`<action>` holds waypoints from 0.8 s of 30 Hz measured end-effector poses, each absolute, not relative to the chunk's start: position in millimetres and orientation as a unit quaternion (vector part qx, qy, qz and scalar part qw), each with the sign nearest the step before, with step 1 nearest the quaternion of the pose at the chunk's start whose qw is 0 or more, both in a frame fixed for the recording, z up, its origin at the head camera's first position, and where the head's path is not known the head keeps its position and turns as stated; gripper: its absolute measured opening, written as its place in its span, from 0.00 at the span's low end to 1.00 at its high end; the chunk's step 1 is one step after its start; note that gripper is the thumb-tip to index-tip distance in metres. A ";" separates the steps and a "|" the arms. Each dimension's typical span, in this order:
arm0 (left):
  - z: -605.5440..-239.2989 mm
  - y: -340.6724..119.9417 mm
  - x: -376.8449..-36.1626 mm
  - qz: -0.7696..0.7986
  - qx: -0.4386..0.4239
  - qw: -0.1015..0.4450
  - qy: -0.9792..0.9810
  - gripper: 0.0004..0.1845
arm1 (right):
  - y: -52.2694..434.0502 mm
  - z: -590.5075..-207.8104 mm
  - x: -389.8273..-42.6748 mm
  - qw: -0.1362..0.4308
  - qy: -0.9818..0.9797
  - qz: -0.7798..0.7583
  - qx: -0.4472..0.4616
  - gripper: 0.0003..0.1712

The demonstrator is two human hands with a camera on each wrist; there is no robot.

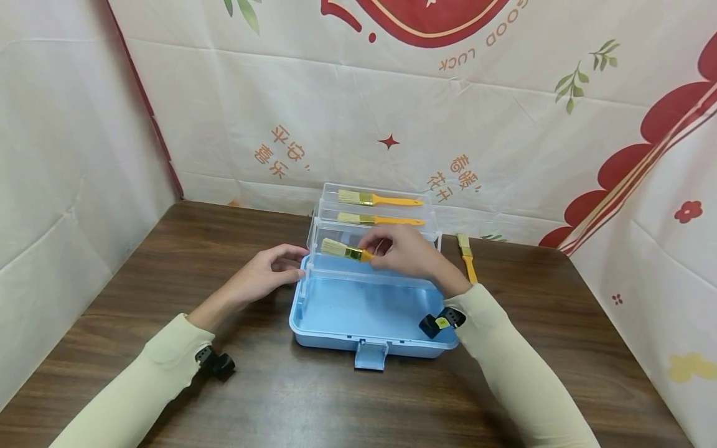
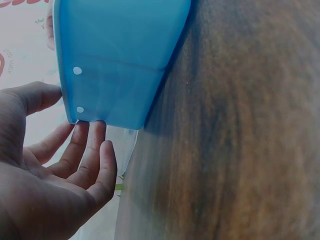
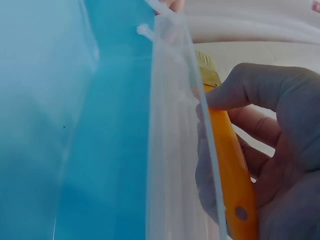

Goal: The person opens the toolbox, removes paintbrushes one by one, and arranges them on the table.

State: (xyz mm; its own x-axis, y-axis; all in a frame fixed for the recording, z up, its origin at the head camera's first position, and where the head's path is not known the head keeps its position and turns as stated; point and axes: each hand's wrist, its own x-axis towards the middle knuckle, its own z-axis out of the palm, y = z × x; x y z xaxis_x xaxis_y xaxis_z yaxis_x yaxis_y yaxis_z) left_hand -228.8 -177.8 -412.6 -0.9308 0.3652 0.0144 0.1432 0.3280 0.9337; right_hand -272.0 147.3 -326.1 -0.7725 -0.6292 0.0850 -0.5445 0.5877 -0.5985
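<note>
My right hand pinches a paintbrush by its yellow handle, over the lowest clear tray of an opened blue toolbox. In the head view the brush's pale bristles point left, and the right wrist view has the handle just behind the tray's front wall. My left hand grips the toolbox's back left corner, thumb at the rim and fingertips against the end wall. Two more paintbrushes lie in the upper tiers, one in the top tray and another in the middle tray, bristles to the left.
Right of the toolbox another paintbrush lies on the brown wooden table, bristles toward the back. The toolbox's latch hangs down at the front. A printed white cloth stands behind and along the sides of the table.
</note>
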 end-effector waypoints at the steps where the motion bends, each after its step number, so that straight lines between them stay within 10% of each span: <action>1: -412.6 -177.7 -228.7 0.558 0.157 0.099 0.809 0.27 | 148.7 -326.2 -272.0 0.068 0.886 -0.319 -0.330 0.15; 24: -411.6 -176.6 -228.5 0.569 0.166 0.092 0.800 0.26 | 171.5 -314.7 -262.1 0.021 0.851 -0.443 -0.281 0.19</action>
